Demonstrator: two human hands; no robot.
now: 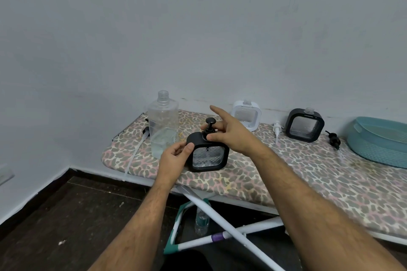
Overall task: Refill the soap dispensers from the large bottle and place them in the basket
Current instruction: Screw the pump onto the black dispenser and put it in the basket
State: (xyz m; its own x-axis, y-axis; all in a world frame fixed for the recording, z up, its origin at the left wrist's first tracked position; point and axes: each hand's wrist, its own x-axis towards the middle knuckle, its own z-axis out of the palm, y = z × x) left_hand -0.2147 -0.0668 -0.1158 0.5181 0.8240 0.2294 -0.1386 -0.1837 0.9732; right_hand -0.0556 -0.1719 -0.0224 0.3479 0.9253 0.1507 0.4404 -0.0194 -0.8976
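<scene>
— What's the room like from where you sit?

— I see a plain pale wall [198, 28] and a dark floor [66, 215], with an ironing board [308, 182] pushed against the wall. Its cover is a leopard print in pink and grey, and the white legs [220, 211] cross underneath. A small bottle [201, 220] stands on the floor between them.

— And on the board?

— The big clear bottle [163, 125] stands uncapped at the left end, partly filled. Its pump [136, 149] lies beside it, the tube hanging off the edge. At the back sit a white dispenser [246, 115] and a black one [305, 125], both open on top, each with a loose pump just to its right: a white pump [276, 130] and a black pump [333, 138]. A teal basket [378, 141] rests at the far right.

— Your hands?

— My left hand [174, 156] grips the near black dispenser [207, 154] by its corner, standing on the board beside the big bottle. My right hand [229, 132] pinches the collar of the pump head [209, 126] on top, index finger pointing out straight.
</scene>
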